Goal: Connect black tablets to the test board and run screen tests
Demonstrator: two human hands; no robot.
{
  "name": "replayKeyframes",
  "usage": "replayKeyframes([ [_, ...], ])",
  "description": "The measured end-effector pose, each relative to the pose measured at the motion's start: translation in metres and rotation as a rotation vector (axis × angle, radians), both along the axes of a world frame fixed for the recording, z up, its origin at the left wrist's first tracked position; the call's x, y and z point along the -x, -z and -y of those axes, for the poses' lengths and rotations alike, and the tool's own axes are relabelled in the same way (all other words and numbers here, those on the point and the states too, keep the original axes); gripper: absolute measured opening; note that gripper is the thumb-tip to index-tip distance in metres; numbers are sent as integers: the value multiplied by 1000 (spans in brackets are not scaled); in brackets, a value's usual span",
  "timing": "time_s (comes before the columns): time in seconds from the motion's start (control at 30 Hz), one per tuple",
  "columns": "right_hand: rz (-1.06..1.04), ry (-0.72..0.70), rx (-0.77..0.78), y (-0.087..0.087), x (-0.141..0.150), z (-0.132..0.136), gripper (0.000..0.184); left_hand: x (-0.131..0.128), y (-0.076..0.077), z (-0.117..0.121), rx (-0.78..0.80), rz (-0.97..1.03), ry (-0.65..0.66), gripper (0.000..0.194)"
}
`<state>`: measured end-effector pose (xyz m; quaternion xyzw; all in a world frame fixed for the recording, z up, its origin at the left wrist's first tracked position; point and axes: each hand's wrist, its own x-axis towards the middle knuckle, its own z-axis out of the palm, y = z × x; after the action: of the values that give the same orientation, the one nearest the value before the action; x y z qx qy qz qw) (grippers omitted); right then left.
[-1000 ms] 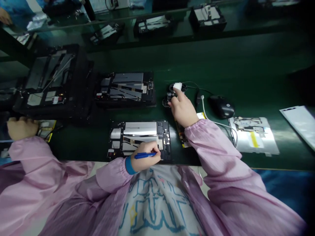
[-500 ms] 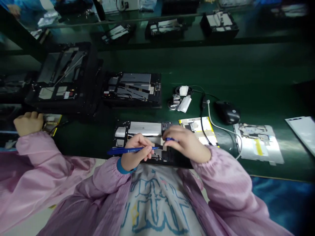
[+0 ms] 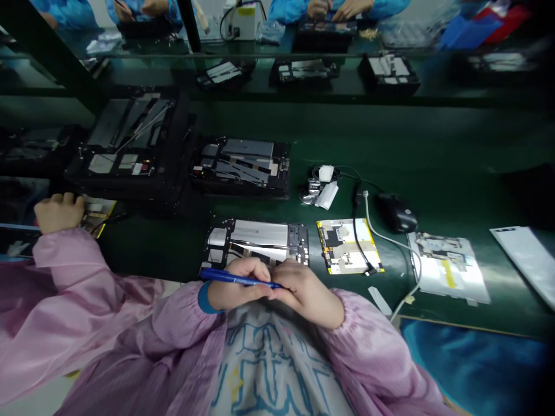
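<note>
The left hand (image 3: 238,294) is curled shut around a slim blue marker pen (image 3: 236,279), whose long axis lies nearly level across the body, narrow end pointing right. It sits over the lower edge of an open black-framed tablet (image 3: 255,236), near the green table's (image 3: 147,254) near edge. The right hand (image 3: 306,293) meets that narrow end; whether it grips the pen, I cannot tell.

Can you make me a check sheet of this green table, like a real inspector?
Surface: green workbench, dark and shiny.
Job's things: blue pen above an opened tablet frame.
Clutter: black computer mouse, yellow-edged panel, silver panel.
Grips: left grip holds the pen; right grip meets its tip.
Cables: white cable and black cable beside the mouse.
Surroundings: co-worker's hand at far left; blue-sleeved people beyond.
</note>
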<state>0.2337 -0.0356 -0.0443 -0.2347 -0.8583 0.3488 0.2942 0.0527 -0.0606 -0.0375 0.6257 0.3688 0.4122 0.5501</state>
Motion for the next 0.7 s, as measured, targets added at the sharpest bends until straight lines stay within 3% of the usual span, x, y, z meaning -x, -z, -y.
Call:
replayKeyframes([
  [0.07, 41, 73, 14, 1, -4, 5, 48, 17, 1, 4, -25, -25, 8, 16],
  [0.1, 85, 180, -2, 3, -8, 6, 52, 28, 2, 5, -26, -25, -43, 14],
  [0.23, 373, 757, -77, 30, -29, 7, 67, 77, 17, 1, 53, 66, -630, 18],
  [0.3, 424, 789, -4, 48, -32, 7, 67, 92, 28, -4, 107, 180, -805, 25],
  [0.37, 341, 732, 144, 59, -28, 7, 69, 95, 38, -8, 169, 284, -825, 30],
  [0.43, 141, 748, 332, 57, -22, 5, 71, 90, 43, -10, 189, 384, -798, 32],
  [0.6, -384, 782, 931, 8, -36, -15, 75, 79, 27, -16, 80, 616, -706, 28],
  [0.63, -442, 807, 987, -3, -46, -25, 75, 79, 21, -19, 48, 633, -665, 27],
  [0.7, -554, 917, 938, -21, -69, -57, 69, 83, 13, -28, -5, 632, -586, 25],
])
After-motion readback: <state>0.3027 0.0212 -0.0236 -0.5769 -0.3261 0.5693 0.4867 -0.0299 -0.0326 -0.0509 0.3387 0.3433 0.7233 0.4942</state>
